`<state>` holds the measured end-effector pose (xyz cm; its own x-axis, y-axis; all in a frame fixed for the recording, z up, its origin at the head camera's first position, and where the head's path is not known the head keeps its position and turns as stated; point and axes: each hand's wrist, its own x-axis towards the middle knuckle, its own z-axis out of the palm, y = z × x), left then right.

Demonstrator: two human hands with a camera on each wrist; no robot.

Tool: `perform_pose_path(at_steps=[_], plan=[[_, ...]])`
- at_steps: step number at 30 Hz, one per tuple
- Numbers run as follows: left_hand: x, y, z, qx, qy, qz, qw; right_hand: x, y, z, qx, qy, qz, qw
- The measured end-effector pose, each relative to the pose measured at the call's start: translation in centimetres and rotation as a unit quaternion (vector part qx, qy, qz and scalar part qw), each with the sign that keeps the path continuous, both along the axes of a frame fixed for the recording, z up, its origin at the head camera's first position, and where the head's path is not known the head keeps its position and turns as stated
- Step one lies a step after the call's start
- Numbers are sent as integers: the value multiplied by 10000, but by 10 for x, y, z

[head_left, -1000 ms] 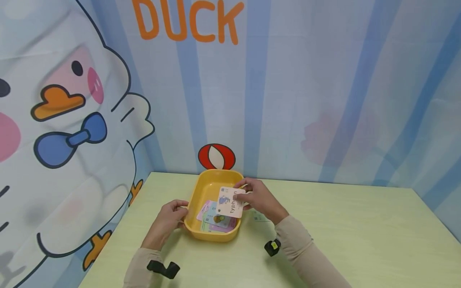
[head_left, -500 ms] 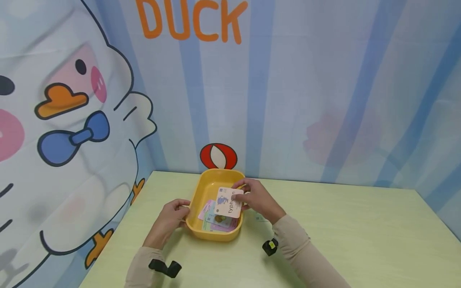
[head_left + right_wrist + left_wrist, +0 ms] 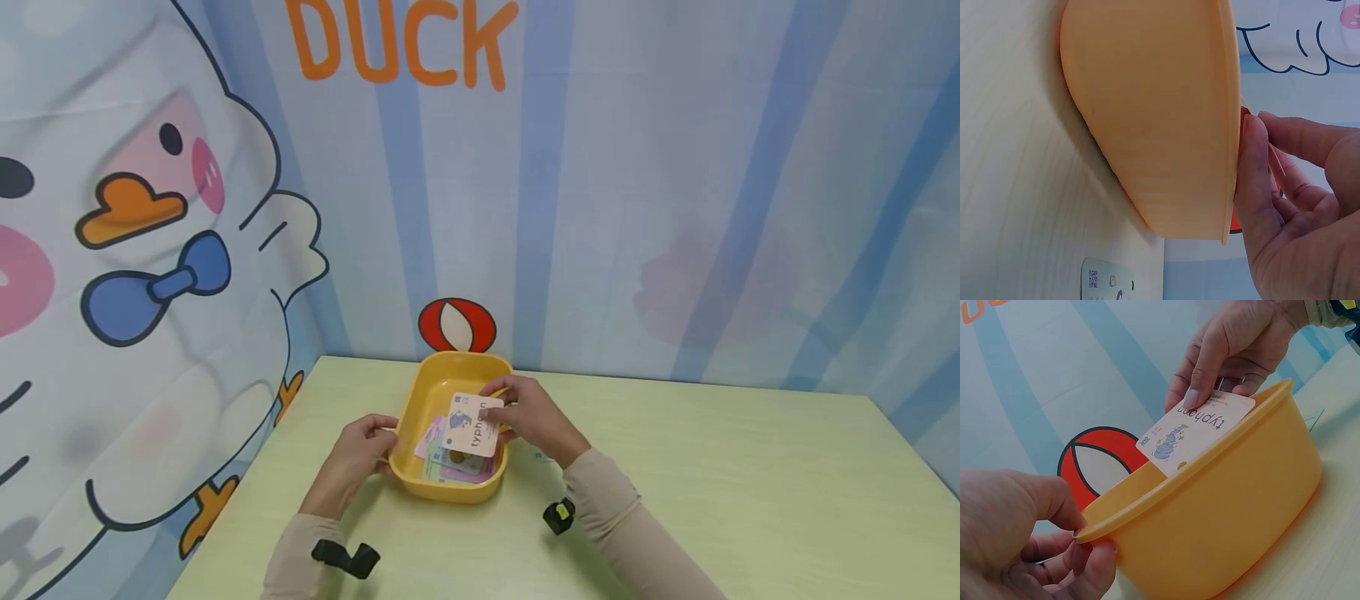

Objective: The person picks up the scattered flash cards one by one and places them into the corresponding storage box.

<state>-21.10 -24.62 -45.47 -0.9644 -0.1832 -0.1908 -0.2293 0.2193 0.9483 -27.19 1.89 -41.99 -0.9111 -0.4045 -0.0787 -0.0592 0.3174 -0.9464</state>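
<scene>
A yellow plastic basin stands on the pale table, with several picture cards lying inside at its near end. My left hand pinches the basin's left rim, thumb above and fingers beneath, as the left wrist view shows. Between the thumb and fingers of my right hand is a white card printed "typhoon" with a bluish swirl figure. That card is tilted over the basin's right side, above the other cards. The right wrist view shows the card only edge-on, with my fingers beside the rim.
Another card, pale green, lies on the table to the right of the basin, mostly hidden behind my right wrist in the head view. A fabric backdrop with a cartoon duck rises along the table's back and left.
The typhoon card and my right hand have shifted slightly left and lower over the basin. My left hand keeps its grip on the rim. The head view has turned a little.
</scene>
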Motion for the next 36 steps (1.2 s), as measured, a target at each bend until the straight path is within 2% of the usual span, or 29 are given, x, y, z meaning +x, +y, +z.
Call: perform_pose_path(at_steps=[36], plan=[[1,0,0,54,19,-36,10000,-1,-14,-1,134,144,-41,9998]])
